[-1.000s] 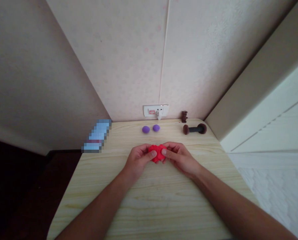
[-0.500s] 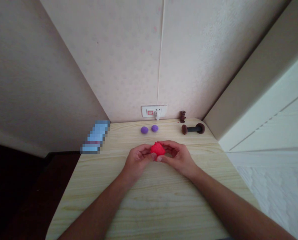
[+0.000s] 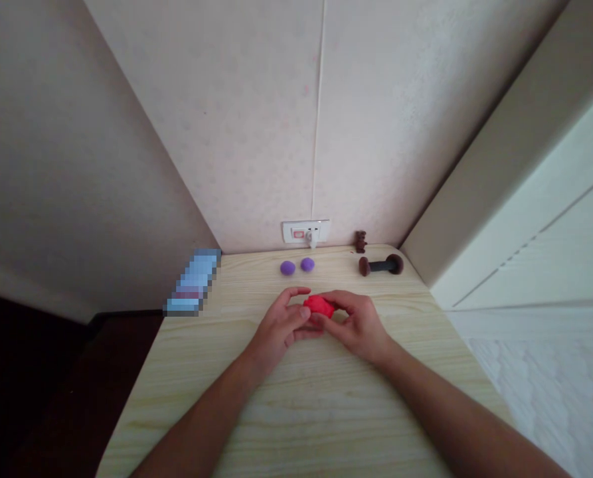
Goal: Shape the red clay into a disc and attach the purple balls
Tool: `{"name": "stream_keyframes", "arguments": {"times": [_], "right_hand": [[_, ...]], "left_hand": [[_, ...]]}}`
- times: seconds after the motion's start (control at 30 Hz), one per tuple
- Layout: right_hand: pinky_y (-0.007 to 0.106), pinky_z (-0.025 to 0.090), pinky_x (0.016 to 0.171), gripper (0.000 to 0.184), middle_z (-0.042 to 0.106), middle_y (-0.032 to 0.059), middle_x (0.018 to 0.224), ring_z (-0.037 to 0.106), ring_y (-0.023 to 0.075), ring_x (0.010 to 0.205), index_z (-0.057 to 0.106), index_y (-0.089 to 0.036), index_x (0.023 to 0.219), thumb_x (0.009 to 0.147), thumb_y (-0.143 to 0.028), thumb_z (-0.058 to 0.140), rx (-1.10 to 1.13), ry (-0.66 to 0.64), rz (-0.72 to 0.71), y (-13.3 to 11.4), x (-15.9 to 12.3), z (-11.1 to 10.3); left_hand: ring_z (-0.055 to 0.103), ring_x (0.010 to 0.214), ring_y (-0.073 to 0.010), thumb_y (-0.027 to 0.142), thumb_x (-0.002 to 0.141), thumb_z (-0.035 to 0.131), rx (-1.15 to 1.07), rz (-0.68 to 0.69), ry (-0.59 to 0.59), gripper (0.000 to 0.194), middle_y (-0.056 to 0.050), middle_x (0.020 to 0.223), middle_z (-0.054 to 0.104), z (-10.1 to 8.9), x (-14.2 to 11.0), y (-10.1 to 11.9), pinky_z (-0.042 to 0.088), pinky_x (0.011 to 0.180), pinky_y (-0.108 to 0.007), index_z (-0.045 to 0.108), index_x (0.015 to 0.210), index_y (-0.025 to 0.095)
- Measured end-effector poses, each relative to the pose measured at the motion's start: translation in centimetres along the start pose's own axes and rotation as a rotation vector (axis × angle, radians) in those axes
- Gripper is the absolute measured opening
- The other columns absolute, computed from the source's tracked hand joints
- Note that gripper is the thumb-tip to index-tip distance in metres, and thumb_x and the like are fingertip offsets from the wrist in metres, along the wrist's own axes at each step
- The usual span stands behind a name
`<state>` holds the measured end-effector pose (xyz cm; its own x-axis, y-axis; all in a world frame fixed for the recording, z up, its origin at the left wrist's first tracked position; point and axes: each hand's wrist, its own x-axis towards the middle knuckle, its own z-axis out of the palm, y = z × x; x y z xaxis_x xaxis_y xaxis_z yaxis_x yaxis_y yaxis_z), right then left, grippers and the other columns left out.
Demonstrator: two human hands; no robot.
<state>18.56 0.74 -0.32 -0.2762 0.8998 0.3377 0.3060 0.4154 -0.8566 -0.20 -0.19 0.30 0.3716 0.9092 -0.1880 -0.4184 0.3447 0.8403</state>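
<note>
A bright red lump of modelling clay [image 3: 319, 306] is between my two hands, above the middle of the table. My right hand [image 3: 358, 325] pinches it from the right, fingers over the far side and thumb along the near side. My left hand [image 3: 279, 326] presses its thumb against the lump's left edge. The left index finger is raised and stretched out behind, while other left fingers reach underneath. Beyond the hands lie two purple clay balls [image 3: 287, 268], side by side and untouched.
The pale wood-grain table [image 3: 296, 411] meets a papered wall with a socket and plug [image 3: 311, 234]. At the back right lie a brown dumbbell-shaped thing [image 3: 382, 265] and a small dark brown figure [image 3: 360, 241]. A blurred-out blue object [image 3: 192, 282] sits at the left edge.
The red clay has turned and looks longer and flatter. My left index finger has lifted away from it, and other left fingers have come underneath. The view has tilted slightly upward.
</note>
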Motion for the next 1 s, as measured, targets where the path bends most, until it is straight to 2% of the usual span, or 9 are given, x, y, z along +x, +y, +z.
{"name": "stream_keyframes", "arguments": {"times": [0.1, 0.17, 0.27, 0.37, 0.57, 0.67, 0.77, 0.87, 1.0], "right_hand": [[0.033, 0.054, 0.073, 0.021, 0.077, 0.0080, 0.094, 0.070, 0.0216, 0.081, 0.074, -0.021, 0.110, 0.089, -0.026, 0.069, -0.130, -0.036, -0.117, -0.6, 0.1, -0.2], [0.033, 0.055, 0.074, 0.021, 0.077, 0.0085, 0.095, 0.070, 0.0221, 0.083, 0.073, -0.021, 0.110, 0.090, -0.024, 0.067, -0.142, -0.041, -0.137, -0.8, 0.1, -0.1], [0.031, 0.055, 0.068, 0.022, 0.076, 0.0086, 0.098, 0.070, 0.0218, 0.083, 0.071, -0.022, 0.113, 0.092, -0.027, 0.067, -0.079, -0.038, -0.074, -0.9, 0.0, 0.3], [0.031, 0.058, 0.074, 0.024, 0.076, 0.0079, 0.102, 0.071, 0.0211, 0.086, 0.069, -0.022, 0.110, 0.089, -0.033, 0.073, 0.122, -0.047, 0.039, -0.7, -0.3, 0.9], [0.034, 0.059, 0.083, 0.052, 0.076, 0.0022, 0.092, 0.073, 0.0186, 0.084, 0.056, -0.025, 0.110, 0.072, -0.032, 0.090, 0.484, -0.038, 0.192, -0.3, -0.5, 1.8], [0.031, 0.058, 0.081, 0.040, 0.076, 0.0037, 0.093, 0.072, 0.0184, 0.085, 0.064, -0.022, 0.100, 0.072, -0.033, 0.090, 0.531, -0.041, 0.246, -0.4, -0.4, 1.9], [0.028, 0.055, 0.070, 0.033, 0.074, 0.0017, 0.081, 0.069, 0.0158, 0.073, 0.067, -0.020, 0.091, 0.073, -0.036, 0.089, 0.592, -0.037, 0.299, -0.7, -0.2, 1.8], [0.025, 0.052, 0.061, 0.033, 0.072, -0.0001, 0.070, 0.064, 0.0126, 0.061, 0.067, -0.018, 0.084, 0.070, -0.038, 0.090, 0.652, -0.081, 0.321, -1.0, -0.1, 1.6], [0.024, 0.052, 0.058, 0.036, 0.073, 0.0003, 0.070, 0.063, 0.0113, 0.058, 0.070, -0.017, 0.085, 0.065, -0.037, 0.093, 0.703, -0.097, 0.355, -0.9, 0.1, 1.7]], "left_hand": [[0.072, 0.098, -0.0253, 0.038, 0.079, 0.082, 0.146, 0.107, 0.032, 0.051, -0.012, 0.113, 0.074, 0.0, 0.1, -0.6, 0.060, 0.084, -0.038, 0.064, 0.123, 0.020], [0.070, 0.103, -0.0247, 0.039, 0.082, 0.078, 0.272, 0.200, 0.070, 0.044, -0.011, 0.118, 0.070, -0.3, 0.3, -0.9, 0.059, 0.085, -0.035, 0.070, 0.121, 0.021], [0.066, 0.106, -0.0226, 0.036, 0.080, 0.080, 0.451, 0.321, 0.147, 0.036, -0.010, 0.118, 0.064, -0.8, 0.5, -0.7, 0.058, 0.085, -0.029, 0.077, 0.114, 0.023], [0.065, 0.105, -0.0227, 0.036, 0.078, 0.082, 0.490, 0.379, 0.160, 0.029, -0.009, 0.110, 0.065, -0.9, 0.4, 0.0, 0.056, 0.087, -0.029, 0.080, 0.103, 0.020], [0.068, 0.081, -0.0207, 0.041, 0.078, 0.081, 0.399, 0.288, 0.164, 0.029, -0.008, 0.087, 0.076, 0.0, 0.2, 0.5, 0.053, 0.077, -0.030, 0.075, 0.090, 0.014], [0.068, 0.080, -0.0205, 0.042, 0.077, 0.082, 0.374, 0.277, 0.175, 0.031, -0.008, 0.085, 0.077, -0.2, 0.4, 0.3, 0.051, 0.077, -0.030, 0.076, 0.086, 0.013], [0.066, 0.077, -0.0198, 0.042, 0.075, 0.083, 0.333, 0.247, 0.172, 0.031, -0.008, 0.081, 0.076, -0.7, 0.6, 0.0, 0.049, 0.075, -0.029, 0.076, 0.085, 0.013], [0.063, 0.073, -0.0181, 0.041, 0.076, 0.083, 0.202, 0.176, 0.126, 0.031, -0.007, 0.078, 0.074, -0.9, 0.6, -0.3, 0.048, 0.074, -0.029, 0.076, 0.083, 0.012], [0.060, 0.070, -0.0157, 0.038, 0.075, 0.084, 0.002, 0.118, 0.098, 0.028, -0.005, 0.072, 0.070, -0.5, 0.6, -0.3, 0.048, 0.071, -0.028, 0.073, 0.076, 0.012]]}}
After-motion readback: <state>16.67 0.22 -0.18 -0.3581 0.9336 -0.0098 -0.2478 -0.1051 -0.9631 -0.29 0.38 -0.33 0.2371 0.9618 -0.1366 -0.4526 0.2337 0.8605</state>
